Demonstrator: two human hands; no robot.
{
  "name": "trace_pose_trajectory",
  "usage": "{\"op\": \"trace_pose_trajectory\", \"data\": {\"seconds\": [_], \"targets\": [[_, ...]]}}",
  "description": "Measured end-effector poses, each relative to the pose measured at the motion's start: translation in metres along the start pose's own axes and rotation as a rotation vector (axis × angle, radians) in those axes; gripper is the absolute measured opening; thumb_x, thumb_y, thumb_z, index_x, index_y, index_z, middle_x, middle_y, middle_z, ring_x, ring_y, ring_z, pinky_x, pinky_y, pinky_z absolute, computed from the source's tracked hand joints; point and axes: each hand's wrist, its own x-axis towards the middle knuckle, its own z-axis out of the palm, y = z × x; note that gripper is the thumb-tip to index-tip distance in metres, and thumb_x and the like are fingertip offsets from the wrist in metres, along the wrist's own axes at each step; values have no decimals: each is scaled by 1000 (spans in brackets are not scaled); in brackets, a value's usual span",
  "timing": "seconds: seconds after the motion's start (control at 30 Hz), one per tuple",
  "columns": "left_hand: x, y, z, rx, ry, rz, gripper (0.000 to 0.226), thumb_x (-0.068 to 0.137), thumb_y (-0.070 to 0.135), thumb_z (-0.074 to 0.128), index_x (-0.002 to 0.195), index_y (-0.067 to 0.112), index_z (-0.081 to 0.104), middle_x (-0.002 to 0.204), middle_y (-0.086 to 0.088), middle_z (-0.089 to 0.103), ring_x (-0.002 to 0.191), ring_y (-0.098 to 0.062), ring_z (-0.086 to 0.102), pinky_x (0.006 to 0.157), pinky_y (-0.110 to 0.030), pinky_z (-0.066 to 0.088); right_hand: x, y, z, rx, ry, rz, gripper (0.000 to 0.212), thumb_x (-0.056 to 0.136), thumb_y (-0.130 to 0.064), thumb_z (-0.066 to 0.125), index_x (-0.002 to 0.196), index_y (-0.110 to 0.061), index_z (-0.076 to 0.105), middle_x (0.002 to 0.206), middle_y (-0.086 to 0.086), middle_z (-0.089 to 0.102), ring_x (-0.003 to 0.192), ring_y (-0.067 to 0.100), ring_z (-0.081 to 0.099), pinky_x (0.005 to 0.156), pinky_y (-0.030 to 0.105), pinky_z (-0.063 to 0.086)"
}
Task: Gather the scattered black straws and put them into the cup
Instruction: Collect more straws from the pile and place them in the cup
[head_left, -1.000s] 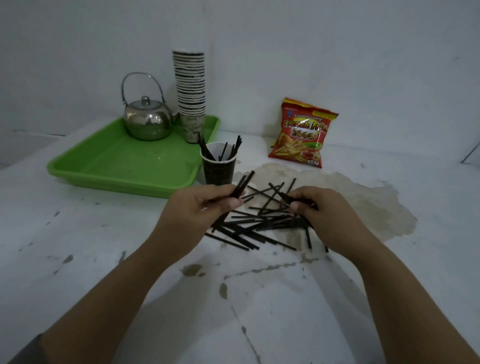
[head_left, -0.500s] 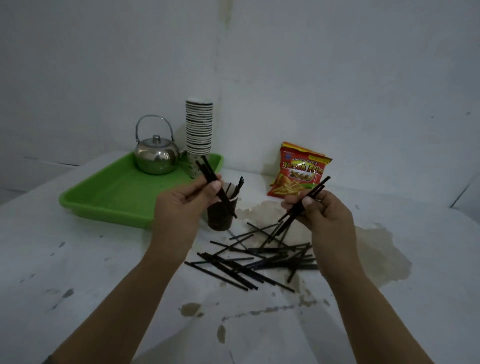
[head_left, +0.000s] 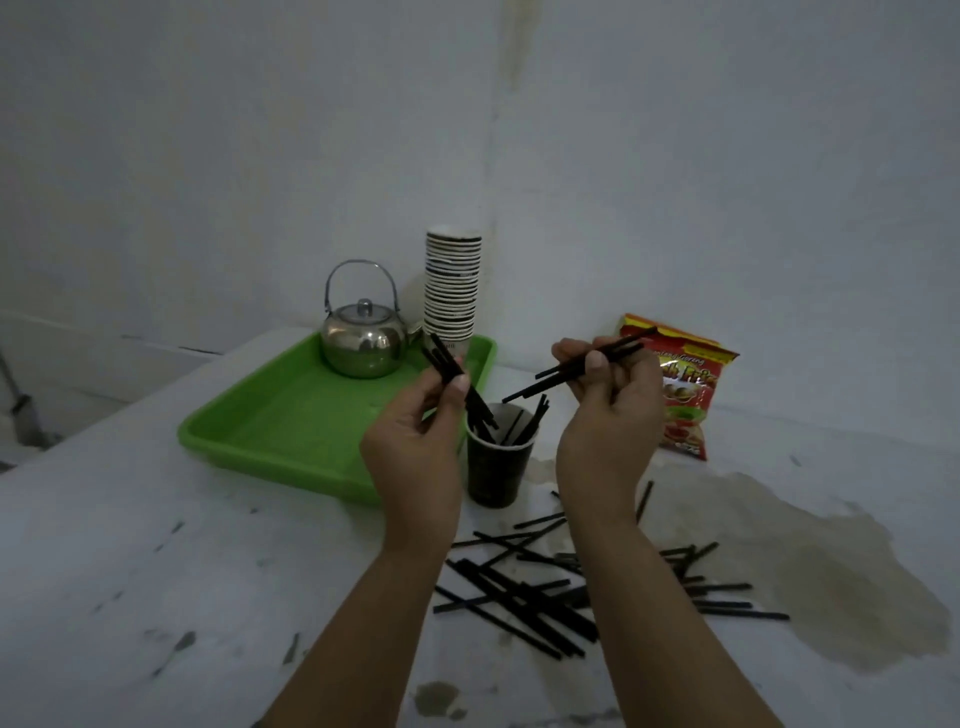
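1. White stained bench (head_left: 156, 545) carries everything; flat green plastic tray (head_left: 291, 415) at back left holds a shiny steel kettle (head_left: 362, 340) and a tall stack of paper cups (head_left: 452, 286). Red snack bag (head_left: 685, 395) stands at back right.
2. Left hand (head_left: 415, 452) hovers just left of the dark paper cup (head_left: 498, 462); its grip pinches a few black plastic straws (head_left: 447, 364), lower ends angled down into the cup mouth.
3. Right hand (head_left: 608, 415) is above and right of the cup, grip pinching another small straw bundle (head_left: 576, 369), tips pointing at the rim, not in yet.
4. Scattered straw pile (head_left: 545, 587) lies on the bench in front of the cup, so the task looks far from finished.
5. Risk: the light cup could tip if either bundle knocks the rim; loose straws could slip from a thin pinch.
6. Hard to tell: exact straw count in each hand; forearms hide part of the pile.
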Motion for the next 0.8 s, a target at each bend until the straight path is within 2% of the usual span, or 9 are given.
{"op": "trace_pose_trajectory", "data": {"seconds": [0.1,0.17,0.3,0.4,0.43,0.5,0.6,0.7,0.8], "targets": [[1,-3,-2,93,-20,115,23,82,10,65,105,11,66,89,3,70,81,2,64,73,-9,49,-1,11,2,-80,-54,-37,10,96,-7,41,100,-12,49,89,5,70,89,11,67,86,34,54],[1,-5,-2,132,-32,181,30,82,8,65,111,11,62,86,7,67,79,2,63,72,-8,49,-3,16,2,-117,-97,-61,16,96,-8,42,105,-21,44,86,-3,70,88,8,67,82,28,52],[-2,-5,-1,211,-70,300,67,82,5,65,137,26,32,85,13,63,80,3,62,74,-13,53,-8,20,0,-144,-179,-63,44,96,-9,43,128,-36,32,85,-4,70,83,4,68,75,12,49],[-4,-9,-2,310,-141,401,75,85,9,62,140,34,19,100,-3,68,87,-4,62,81,-24,55,-9,24,-1,-195,-237,-72,53,95,-10,45,135,-41,29,87,-1,71,85,1,67,72,7,47],[-4,-11,-1,338,-169,429,72,86,9,61,140,34,19,109,-8,67,92,-8,63,83,-27,54,-9,26,-1,-209,-252,-72,55,95,-10,46,135,-43,29,87,0,71,85,0,67,72,6,47],[-5,-17,0,388,-223,479,67,87,8,59,139,31,24,116,-3,63,94,-12,62,83,-32,55,-9,30,-3,-256,-272,-78,57,95,-10,47,134,-46,28,85,1,72,83,-1,67,70,5,45],[-6,-27,0,437,-290,490,59,88,8,57,138,26,31,101,0,63,84,-16,61,73,-38,57,-9,35,-5,-309,-284,-81,54,95,-11,48,132,-45,30,82,1,71,74,5,66,63,5,45],[-6,-36,0,479,-324,467,48,89,7,55,133,19,43,101,-8,63,89,-9,56,75,-34,55,-9,39,-6,-384,-309,-70,40,95,-14,48,130,-31,42,89,0,70,74,6,62,66,6,44],[-5,-41,1,522,-363,481,41,90,7,54,129,15,48,106,-9,63,95,-7,54,84,-23,49,-10,40,-5,-471,-351,-93,31,95,-11,47,126,-14,52,107,3,68,92,7,61,83,14,48]]}}
